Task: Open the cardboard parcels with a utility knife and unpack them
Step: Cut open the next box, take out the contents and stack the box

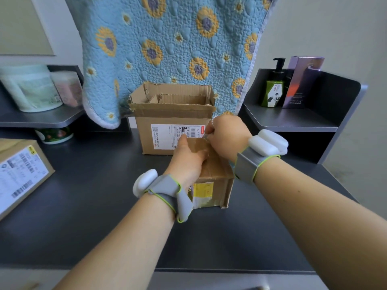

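The small cardboard parcel [213, 174] sits near the middle of the dark counter [94, 206], just in front of a larger opened box [171, 122]. Its top looks still taped over, and a yellow label shows on its near side.

The left hand [186, 158] lies across the parcel's top, its grip curled over the far left edge and holding the box steady. The right hand [227, 135] is at the far top edge with its grip pinching something thin and pale, most likely a strip of clear tape, though a small blade cannot be ruled out; no utility knife is plainly visible.

As for progress, the larger box behind stands with its flaps up and looks empty from this angle, so it seems already dealt with. The small parcel is in the opening stage, not yet unpacked. A third labelled parcel [18, 172] at the counter's left edge appears sealed and waiting.

A quilted floral blanket [167, 49] hangs behind the boxes. Shelves on either side hold a green pump bottle [273, 91], a purple carton [301, 80] and wrapped rolls [31, 88].
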The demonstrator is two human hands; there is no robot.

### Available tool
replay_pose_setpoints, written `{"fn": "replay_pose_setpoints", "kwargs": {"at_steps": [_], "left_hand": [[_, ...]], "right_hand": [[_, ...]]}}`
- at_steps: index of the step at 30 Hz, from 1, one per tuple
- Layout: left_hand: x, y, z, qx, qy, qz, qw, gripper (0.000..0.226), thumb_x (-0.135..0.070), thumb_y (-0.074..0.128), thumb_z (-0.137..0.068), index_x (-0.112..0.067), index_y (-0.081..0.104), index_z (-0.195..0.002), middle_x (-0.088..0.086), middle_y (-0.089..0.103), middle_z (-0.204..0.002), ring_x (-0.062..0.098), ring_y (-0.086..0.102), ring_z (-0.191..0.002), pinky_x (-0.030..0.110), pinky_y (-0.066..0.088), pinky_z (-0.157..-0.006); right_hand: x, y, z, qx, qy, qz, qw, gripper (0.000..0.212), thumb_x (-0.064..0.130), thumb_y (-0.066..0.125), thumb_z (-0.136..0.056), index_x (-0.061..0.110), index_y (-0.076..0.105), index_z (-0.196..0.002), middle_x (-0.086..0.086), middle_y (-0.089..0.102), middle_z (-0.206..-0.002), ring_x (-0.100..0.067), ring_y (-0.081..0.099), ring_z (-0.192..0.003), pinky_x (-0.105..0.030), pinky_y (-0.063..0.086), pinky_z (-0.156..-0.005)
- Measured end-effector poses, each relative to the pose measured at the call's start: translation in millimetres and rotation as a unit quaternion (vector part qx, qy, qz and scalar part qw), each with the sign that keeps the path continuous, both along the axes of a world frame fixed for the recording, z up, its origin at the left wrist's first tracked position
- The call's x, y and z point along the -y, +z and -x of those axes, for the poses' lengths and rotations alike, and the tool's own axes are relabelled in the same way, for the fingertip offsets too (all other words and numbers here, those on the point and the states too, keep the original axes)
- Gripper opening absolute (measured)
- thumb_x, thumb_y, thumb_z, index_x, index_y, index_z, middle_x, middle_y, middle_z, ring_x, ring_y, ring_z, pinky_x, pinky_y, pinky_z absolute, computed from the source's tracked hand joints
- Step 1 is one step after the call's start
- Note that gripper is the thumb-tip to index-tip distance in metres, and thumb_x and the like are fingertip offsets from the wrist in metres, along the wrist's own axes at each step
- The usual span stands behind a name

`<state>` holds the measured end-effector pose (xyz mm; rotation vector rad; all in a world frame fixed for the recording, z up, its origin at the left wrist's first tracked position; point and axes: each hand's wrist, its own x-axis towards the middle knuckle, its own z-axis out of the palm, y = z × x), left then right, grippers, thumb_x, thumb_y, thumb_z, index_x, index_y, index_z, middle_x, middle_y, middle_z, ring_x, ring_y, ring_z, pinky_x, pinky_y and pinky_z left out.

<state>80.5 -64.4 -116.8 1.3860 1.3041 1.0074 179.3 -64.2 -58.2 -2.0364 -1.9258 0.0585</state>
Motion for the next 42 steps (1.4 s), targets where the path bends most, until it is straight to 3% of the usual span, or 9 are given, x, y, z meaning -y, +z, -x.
{"fn": "replay_pose_setpoints", "kwargs": {"at_steps": [11,19,23,28,36,42], "left_hand": [[2,3,-4,0.01,0.003,0.019,1.0,0.071,-0.018,0.051,-0.092,-0.023,0.008,-0.148,0.012,0.031,-0.149,0.032,0.044,-0.127,0.045,0.041,-0.103],[1,3,-6,-0.001,0.013,0.025,1.0,0.069,-0.019,0.048,-0.093,-0.024,0.006,-0.148,0.012,0.029,-0.15,0.032,0.044,-0.127,0.045,0.042,-0.103],[1,1,-6,-0.003,0.013,0.03,0.999,0.072,-0.022,0.05,-0.092,-0.025,0.005,-0.148,0.012,0.032,-0.148,0.032,0.044,-0.127,0.045,0.042,-0.103],[2,1,-8,0.01,0.017,0.04,0.999,0.068,-0.025,0.044,-0.092,-0.028,0.004,-0.148,0.014,0.037,-0.145,0.037,0.046,-0.125,0.05,0.043,-0.1],[1,-1,-8,0.007,0.021,0.034,0.999,0.066,-0.022,0.043,-0.093,-0.029,0.007,-0.147,0.014,0.035,-0.146,0.035,0.047,-0.124,0.048,0.044,-0.099],[1,-2,-8,-0.008,0.022,0.031,0.999,0.063,-0.023,0.041,-0.095,-0.03,0.007,-0.147,0.01,0.027,-0.151,0.034,0.044,-0.127,0.048,0.04,-0.104]], "right_hand": [[1,8,11,0.024,-0.006,0.012,1.0,0.025,0.004,0.051,-0.087,0.007,0.066,-0.107,-0.01,0.065,-0.107,-0.023,0.058,-0.089,-0.026,0.042,-0.071],[15,7,11,0.01,-0.002,0.016,1.0,0.022,0.007,0.05,-0.088,0.004,0.063,-0.107,-0.011,0.065,-0.108,-0.023,0.061,-0.096,-0.024,0.041,-0.071],[20,7,8,0.01,0.006,0.009,1.0,0.019,0.007,0.05,-0.088,0.003,0.064,-0.099,-0.01,0.065,-0.102,-0.019,0.051,-0.079,-0.024,0.041,-0.068],[25,5,7,0.014,0.009,0.016,1.0,0.025,0.005,0.048,-0.086,0.007,0.067,-0.102,-0.01,0.065,-0.105,-0.019,0.052,-0.08,-0.025,0.043,-0.07],[33,5,2,-0.002,0.022,0.023,1.0,0.025,0.011,0.05,-0.087,0.009,0.067,-0.106,-0.007,0.067,-0.107,-0.022,0.062,-0.096,-0.027,0.048,-0.08],[27,3,-1,-0.067,-0.019,-0.04,0.997,0.025,0.012,0.05,-0.087,0.014,0.07,-0.103,-0.006,0.068,-0.104,-0.023,0.062,-0.096,-0.029,0.049,-0.08]]}}
